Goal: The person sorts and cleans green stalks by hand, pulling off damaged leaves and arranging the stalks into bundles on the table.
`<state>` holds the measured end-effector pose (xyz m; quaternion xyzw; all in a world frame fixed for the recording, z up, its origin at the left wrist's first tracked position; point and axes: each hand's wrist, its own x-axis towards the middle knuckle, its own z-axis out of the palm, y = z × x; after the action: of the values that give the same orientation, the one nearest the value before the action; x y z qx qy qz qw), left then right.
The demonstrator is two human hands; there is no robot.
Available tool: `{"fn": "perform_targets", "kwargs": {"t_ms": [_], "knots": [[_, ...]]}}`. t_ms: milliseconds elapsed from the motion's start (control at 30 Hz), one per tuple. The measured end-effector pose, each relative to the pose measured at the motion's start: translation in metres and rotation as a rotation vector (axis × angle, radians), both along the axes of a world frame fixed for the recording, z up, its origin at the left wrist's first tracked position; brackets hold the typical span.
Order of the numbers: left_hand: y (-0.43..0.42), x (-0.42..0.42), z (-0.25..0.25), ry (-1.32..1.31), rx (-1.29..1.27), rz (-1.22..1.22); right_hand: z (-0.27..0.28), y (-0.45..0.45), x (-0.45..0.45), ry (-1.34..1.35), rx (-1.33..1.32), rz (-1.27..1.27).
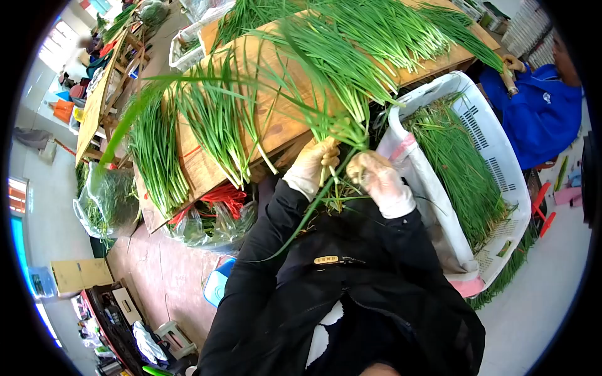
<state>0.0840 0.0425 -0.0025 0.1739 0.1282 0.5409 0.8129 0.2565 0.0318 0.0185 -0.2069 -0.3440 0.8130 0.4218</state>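
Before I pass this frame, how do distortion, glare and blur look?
All head view: fisheye curvature, black corners; glare whitens the pale upper-left window; the long green foreground leaf at left is blurred; green leafy bundles beyond look crisper.

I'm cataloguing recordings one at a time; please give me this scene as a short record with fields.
left hand: closed around a few green stalks
right hand: beside the left, fingers curled; exact hold unclear
table: wooden, with leafy bunches laid across it
crate: white, at the person's right, holding loose greens
bag: clear plastic, below the table's edge, red material at its top
co-worker: blue sleeve, at the far right
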Motion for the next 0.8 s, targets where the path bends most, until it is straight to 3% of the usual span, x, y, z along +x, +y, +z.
{"fn": "perform_targets", "kwargs": {"t_ms": [67,100,367,433,500,567,633,700,733,767,800], "knots": [[-0.001,-0.004,-0.009,-0.016,0.048,-0.091,-0.004,0.0,-0.006,0.046,-0.118,0.125],[-0.006,0.0,0.005,0.083,0.001,-0.005,-0.003,-0.002,-0.008,0.014,-0.177,0.164],[-0.004,-0.002,0.0,0.033,0.042,0.027,-0.01,-0.006,-0.007,-0.083,-0.064,0.181],[-0.001,-0.002,0.0,-0.007,-0.071,0.024,-0.01,-0.01,-0.006,-0.501,0.198,0.217],[0.005,-0.006,-0.003,-0.022,-0.087,0.04,-0.023,-0.013,-0.002,-0.695,0.409,0.266],[0.01,-0.012,-0.006,-0.047,-0.118,0.075,-0.037,-0.016,0.013,-1.001,0.856,0.358],[0.007,-0.019,0.006,-0.075,-0.179,0.073,-0.043,-0.021,0.032,-1.558,1.136,0.586],[0.009,-0.027,-0.002,0.069,-0.24,0.104,-0.041,-0.004,0.05,-2.136,0.783,0.883],[0.012,-0.039,-0.025,0.035,-0.125,-0.009,-0.069,0.008,0.064,-2.294,0.68,0.688],[0.01,-0.034,-0.019,0.035,-0.12,-0.009,-0.094,0.019,0.073,-2.434,0.568,0.481],[0.006,-0.026,-0.007,0.056,-0.184,0.041,-0.079,0.022,0.073,-2.435,0.572,0.478]]}}
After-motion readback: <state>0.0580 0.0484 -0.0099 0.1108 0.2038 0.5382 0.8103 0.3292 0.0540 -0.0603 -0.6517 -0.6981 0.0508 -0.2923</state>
